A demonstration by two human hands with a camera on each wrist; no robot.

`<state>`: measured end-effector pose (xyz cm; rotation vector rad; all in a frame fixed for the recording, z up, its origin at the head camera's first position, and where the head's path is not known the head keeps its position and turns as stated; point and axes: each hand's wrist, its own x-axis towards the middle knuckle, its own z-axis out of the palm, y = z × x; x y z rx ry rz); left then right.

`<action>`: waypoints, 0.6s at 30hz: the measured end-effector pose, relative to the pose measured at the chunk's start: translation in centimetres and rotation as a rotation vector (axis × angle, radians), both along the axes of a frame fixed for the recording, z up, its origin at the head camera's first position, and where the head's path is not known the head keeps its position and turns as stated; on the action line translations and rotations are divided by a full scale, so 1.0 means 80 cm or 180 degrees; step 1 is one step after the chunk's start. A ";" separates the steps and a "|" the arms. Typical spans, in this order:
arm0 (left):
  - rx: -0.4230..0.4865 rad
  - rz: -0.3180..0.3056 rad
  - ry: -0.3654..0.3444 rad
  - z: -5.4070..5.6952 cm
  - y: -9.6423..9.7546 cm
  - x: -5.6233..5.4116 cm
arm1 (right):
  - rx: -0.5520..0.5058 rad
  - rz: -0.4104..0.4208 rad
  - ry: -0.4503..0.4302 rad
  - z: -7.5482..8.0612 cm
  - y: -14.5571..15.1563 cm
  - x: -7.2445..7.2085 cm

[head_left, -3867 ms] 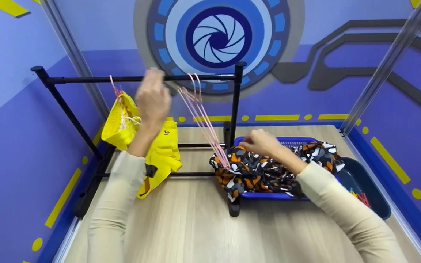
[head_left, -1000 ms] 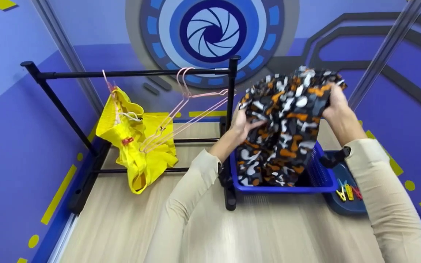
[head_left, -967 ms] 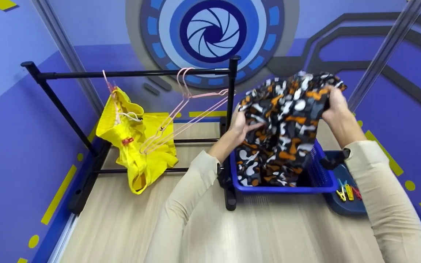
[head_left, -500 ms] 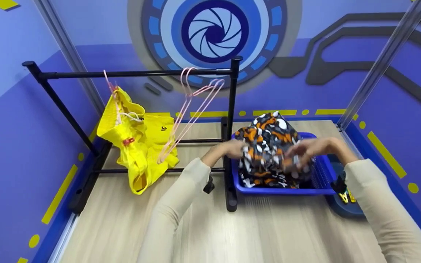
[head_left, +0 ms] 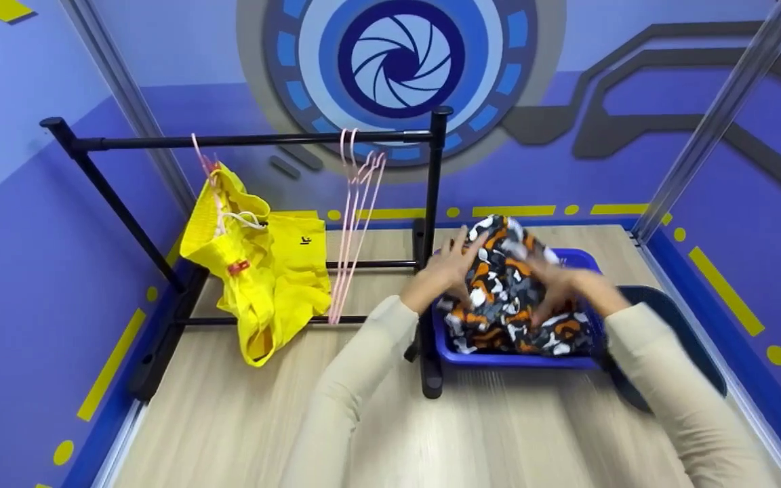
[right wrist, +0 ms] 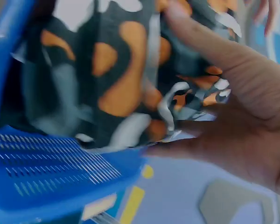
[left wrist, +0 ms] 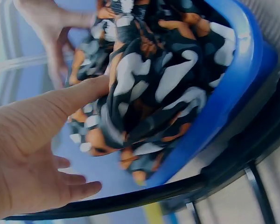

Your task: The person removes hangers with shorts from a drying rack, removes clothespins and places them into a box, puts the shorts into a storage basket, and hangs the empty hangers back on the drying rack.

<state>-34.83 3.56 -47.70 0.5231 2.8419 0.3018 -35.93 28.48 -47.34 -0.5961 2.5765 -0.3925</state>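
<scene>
Wood tabletop (head_left: 241, 420), purple walls (head_left: 17, 224)

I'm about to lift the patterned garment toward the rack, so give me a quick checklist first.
1. Left hand on the patterned garment: ok, straight fingers touch its side.
2. Right hand gripping it: cannot tell, blurred.
3. Garment inside the blue basket: ok, bunched up.
4. Free pink hangers on the black rack: ok, hanging straight.
5. Yellow garment hung apart from the hangers: ok.
6. Garment's waistband found: cannot tell.
</scene>
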 end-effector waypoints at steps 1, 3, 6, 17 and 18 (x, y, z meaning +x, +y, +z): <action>-0.0069 -0.0014 -0.0094 -0.009 0.002 0.000 | 0.0232 0.0031 -0.0185 -0.007 -0.003 0.003; -0.0285 -0.0066 -0.0259 -0.027 0.005 0.003 | 0.0599 -0.0004 -0.0485 -0.018 -0.009 0.010; -0.0721 -0.0170 -0.0382 -0.055 0.011 0.006 | 0.0759 -0.0092 -0.0672 -0.032 -0.014 0.015; -0.1521 -0.0470 -0.0188 -0.098 0.036 0.025 | 0.0975 -0.0350 -0.0643 -0.076 -0.023 0.025; -0.1522 -0.0459 -0.0179 -0.100 0.038 0.027 | 0.0992 -0.0373 -0.0632 -0.078 -0.024 0.027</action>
